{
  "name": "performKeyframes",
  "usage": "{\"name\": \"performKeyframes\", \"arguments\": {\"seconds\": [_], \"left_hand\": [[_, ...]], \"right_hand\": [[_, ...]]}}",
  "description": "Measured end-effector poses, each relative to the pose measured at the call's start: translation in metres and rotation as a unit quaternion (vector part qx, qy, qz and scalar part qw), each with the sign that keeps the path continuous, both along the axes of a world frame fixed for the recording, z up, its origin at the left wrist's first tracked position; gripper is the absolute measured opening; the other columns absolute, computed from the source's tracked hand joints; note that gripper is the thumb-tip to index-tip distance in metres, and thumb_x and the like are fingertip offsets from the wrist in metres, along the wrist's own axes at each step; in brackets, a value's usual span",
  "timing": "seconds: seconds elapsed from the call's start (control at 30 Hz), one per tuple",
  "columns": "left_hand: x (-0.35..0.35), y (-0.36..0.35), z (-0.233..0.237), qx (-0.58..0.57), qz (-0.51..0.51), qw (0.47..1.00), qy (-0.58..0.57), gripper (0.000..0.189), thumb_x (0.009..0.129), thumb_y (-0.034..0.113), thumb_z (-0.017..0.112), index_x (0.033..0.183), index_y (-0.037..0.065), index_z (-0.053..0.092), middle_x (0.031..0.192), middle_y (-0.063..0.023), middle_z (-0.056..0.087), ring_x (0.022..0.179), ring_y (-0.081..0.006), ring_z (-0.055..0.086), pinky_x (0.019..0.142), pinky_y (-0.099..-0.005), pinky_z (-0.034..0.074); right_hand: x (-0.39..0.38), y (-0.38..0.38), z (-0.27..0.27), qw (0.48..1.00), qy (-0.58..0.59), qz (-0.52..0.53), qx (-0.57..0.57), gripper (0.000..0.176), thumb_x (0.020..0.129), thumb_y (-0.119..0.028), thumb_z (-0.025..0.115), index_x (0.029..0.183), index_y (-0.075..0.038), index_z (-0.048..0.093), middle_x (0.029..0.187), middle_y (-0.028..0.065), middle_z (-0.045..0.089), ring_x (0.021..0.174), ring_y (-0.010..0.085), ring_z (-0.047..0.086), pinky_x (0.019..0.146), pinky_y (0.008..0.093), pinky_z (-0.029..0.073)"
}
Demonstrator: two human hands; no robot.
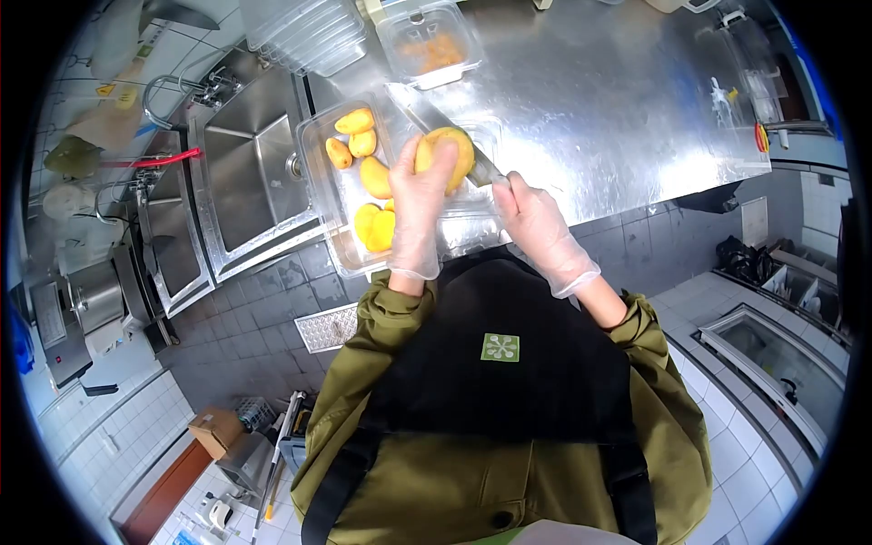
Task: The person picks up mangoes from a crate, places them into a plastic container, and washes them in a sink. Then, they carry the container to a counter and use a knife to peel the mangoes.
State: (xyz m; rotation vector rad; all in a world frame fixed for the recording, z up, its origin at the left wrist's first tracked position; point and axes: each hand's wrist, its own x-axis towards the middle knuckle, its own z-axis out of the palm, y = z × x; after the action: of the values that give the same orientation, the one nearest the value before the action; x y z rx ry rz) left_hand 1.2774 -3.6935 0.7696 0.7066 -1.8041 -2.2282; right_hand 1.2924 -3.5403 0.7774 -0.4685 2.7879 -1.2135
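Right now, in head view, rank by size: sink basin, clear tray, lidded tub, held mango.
Sink basin and clear tray: look about alike, not ranked.
Lidded tub: smaller, though farther off.
Mango in left hand, by the knife in right hand: smallest.

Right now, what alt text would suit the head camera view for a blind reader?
Two gloved hands work over a steel counter: the left hand holds a yellow fruit, the right hand a knife against it. A clear tray of yellow pieces sits beside a sink.
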Motion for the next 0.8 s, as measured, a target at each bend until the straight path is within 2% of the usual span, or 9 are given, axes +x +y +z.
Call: {"name": "performKeyframes", "arguments": {"seconds": [0.03, 0.13, 0.23, 0.43, 0.57, 0.73, 0.8], "left_hand": [[-0.002, -0.001, -0.004, -0.036, 0.007, 0.999, 0.018, 0.057, 0.077, 0.02, 0.071, 0.119, -0.011, 0.047, 0.095, -0.0098, 0.06, 0.079, -0.0131, 0.057, 0.065, -0.023, 0.048], [-0.006, -0.001, -0.013, 0.046, 0.018, 0.999, -0.003, 0.058, 0.076, 0.022, 0.072, 0.116, -0.013, 0.048, 0.098, -0.0095, 0.06, 0.089, -0.0122, 0.054, 0.078, -0.0225, 0.045], [-0.008, 0.003, -0.013, 0.067, 0.0, 0.998, -0.004, 0.061, 0.077, 0.023, 0.072, 0.118, -0.014, 0.047, 0.099, -0.0103, 0.059, 0.088, -0.012, 0.055, 0.077, -0.0224, 0.045], [-0.014, 0.015, -0.002, 0.067, 0.063, 0.995, -0.025, 0.058, 0.078, 0.025, 0.071, 0.116, -0.013, 0.049, 0.1, -0.0108, 0.059, 0.089, -0.0123, 0.054, 0.077, -0.0224, 0.044], [-0.017, 0.018, -0.003, 0.114, 0.06, 0.991, -0.043, 0.059, 0.079, 0.028, 0.069, 0.114, -0.015, 0.049, 0.099, -0.0118, 0.059, 0.089, -0.0139, 0.055, 0.08, -0.0236, 0.044], [-0.017, 0.024, -0.003, 0.116, 0.099, 0.988, -0.027, 0.056, 0.08, 0.03, 0.068, 0.11, -0.014, 0.05, 0.094, -0.0106, 0.06, 0.085, -0.0128, 0.055, 0.076, -0.0239, 0.044], [-0.017, 0.02, -0.005, 0.108, 0.026, 0.993, -0.044, 0.056, 0.08, 0.03, 0.068, 0.11, -0.013, 0.049, 0.094, -0.0101, 0.059, 0.083, -0.0125, 0.055, 0.074, -0.0242, 0.044]], "right_hand": [[0.0, -0.001, 0.003, 1.0, -0.006, 0.0, 0.006, 0.022, 0.091, -0.021, 0.047, 0.093, 0.001, 0.048, 0.06, 0.0218, 0.055, 0.059, 0.0405, 0.056, 0.052, 0.045, 0.044], [0.004, -0.003, -0.002, 0.999, 0.01, -0.003, 0.032, 0.022, 0.091, -0.021, 0.047, 0.09, 0.001, 0.047, 0.058, 0.0211, 0.054, 0.057, 0.0398, 0.056, 0.05, 0.0456, 0.044], [0.003, -0.002, 0.0, 0.998, 0.018, -0.007, 0.058, 0.022, 0.091, -0.021, 0.046, 0.088, 0.001, 0.046, 0.056, 0.0208, 0.054, 0.055, 0.0394, 0.056, 0.049, 0.0456, 0.044], [0.002, -0.004, 0.0, 0.997, 0.013, -0.022, 0.069, 0.023, 0.091, -0.021, 0.047, 0.088, 0.002, 0.046, 0.054, 0.0208, 0.054, 0.053, 0.0391, 0.056, 0.047, 0.045, 0.045], [0.006, -0.003, -0.002, 0.996, 0.039, -0.029, 0.069, 0.024, 0.09, -0.021, 0.048, 0.087, 0.003, 0.046, 0.054, 0.0212, 0.054, 0.053, 0.0392, 0.056, 0.047, 0.045, 0.045], [-0.004, -0.002, 0.001, 0.997, -0.04, -0.017, 0.065, 0.025, 0.091, -0.021, 0.047, 0.088, 0.004, 0.048, 0.056, 0.0227, 0.054, 0.057, 0.0406, 0.057, 0.05, 0.046, 0.046], [-0.009, -0.004, 0.001, 0.996, -0.063, -0.02, 0.052, 0.025, 0.091, -0.022, 0.047, 0.088, 0.004, 0.048, 0.057, 0.0234, 0.054, 0.058, 0.0412, 0.057, 0.052, 0.0464, 0.046]]}}
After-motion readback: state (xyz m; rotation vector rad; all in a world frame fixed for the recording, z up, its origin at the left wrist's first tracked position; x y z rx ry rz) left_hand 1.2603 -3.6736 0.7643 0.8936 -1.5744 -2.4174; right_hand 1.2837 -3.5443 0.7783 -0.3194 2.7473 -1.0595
